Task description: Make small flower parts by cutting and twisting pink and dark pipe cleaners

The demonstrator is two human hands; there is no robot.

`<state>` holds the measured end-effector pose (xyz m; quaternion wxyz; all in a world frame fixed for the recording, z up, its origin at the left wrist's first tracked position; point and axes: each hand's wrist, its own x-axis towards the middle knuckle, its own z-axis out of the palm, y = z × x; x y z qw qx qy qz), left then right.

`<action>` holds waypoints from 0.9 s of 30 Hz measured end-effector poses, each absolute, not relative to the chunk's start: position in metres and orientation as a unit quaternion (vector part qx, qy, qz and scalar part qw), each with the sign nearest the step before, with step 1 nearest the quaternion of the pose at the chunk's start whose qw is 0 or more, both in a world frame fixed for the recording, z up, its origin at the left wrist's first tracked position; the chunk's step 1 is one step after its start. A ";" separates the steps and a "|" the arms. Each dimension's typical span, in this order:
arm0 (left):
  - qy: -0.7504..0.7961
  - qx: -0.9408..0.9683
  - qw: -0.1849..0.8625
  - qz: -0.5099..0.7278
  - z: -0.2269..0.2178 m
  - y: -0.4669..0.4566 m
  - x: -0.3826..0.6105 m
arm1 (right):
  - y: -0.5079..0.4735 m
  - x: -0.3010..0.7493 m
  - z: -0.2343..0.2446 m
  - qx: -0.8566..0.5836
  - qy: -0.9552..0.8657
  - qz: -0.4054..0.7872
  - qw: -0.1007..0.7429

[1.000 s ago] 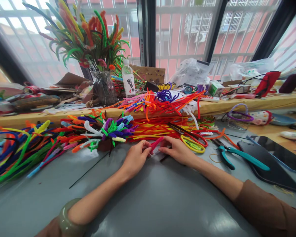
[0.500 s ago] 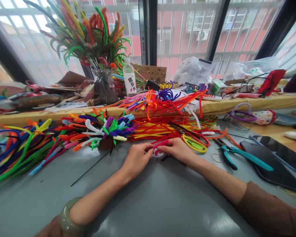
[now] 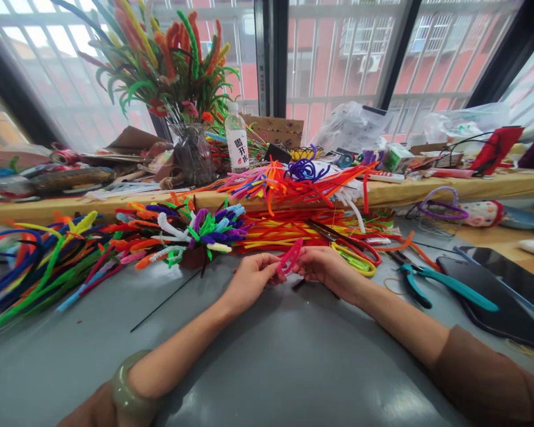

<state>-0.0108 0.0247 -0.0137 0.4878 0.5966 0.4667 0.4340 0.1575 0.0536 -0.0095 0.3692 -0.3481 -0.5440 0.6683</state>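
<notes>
A bent pink pipe cleaner (image 3: 289,258), folded into narrow loops, is held up over the grey table. My left hand (image 3: 254,279) pinches its lower left side between thumb and fingers. From the other side, my right hand (image 3: 326,268) has its fingers curled at the loop's right edge; its fingertips are partly hidden. Just behind my hands lie many red and yellow pipe cleaners (image 3: 276,228). Black-bladed scissors (image 3: 351,240) with red handles rest beyond my right hand, beside a yellow-green looped item (image 3: 353,260).
To the left are bundles of coloured pipe cleaners (image 3: 200,228) and a thin dark wire (image 3: 162,303). Teal-handled pliers (image 3: 449,287) and two dark phones (image 3: 489,302) lie right. A cluttered ledge (image 3: 169,203) at the back carries a water bottle (image 3: 237,139) and a vase (image 3: 194,157).
The pink pipe cleaner, stretched flat between my hands before, now stands up as loops. My right hand has turned and its fingers have curled in. The view has shifted slightly.
</notes>
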 end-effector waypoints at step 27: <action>0.559 0.824 -0.072 0.064 -0.016 0.012 -0.008 | 0.050 0.153 -0.007 -0.336 -0.544 0.618 0.457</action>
